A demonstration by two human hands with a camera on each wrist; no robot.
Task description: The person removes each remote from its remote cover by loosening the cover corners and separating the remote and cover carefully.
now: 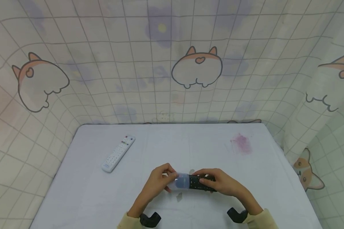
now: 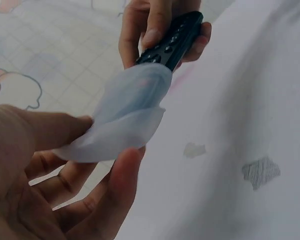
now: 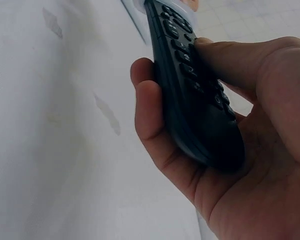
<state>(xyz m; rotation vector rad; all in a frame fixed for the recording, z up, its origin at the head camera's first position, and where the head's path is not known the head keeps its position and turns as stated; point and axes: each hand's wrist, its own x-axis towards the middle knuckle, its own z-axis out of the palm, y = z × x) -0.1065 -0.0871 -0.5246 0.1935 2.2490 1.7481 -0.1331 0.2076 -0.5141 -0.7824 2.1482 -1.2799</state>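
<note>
A black remote control (image 1: 195, 182) is held by my right hand (image 1: 225, 183), thumb on its button face and fingers curled beneath, as the right wrist view shows. Over the remote's other end lies a translucent, soft-looking sleeve-like cover (image 2: 132, 107); part of the remote shows dimly through it. My left hand (image 1: 160, 181) pinches the cover's free end between thumb and fingers. Both hands are above the near middle of the table. On the table's left side lies a white remote control (image 1: 118, 153), apart from both hands.
The table (image 1: 83, 197) wears a white cloth with a pink stain (image 1: 242, 143) at the right and small grey patches (image 1: 179, 197) near the hands. A grid-patterned curtain (image 1: 117, 79) with cartoon animals hangs behind and at the sides.
</note>
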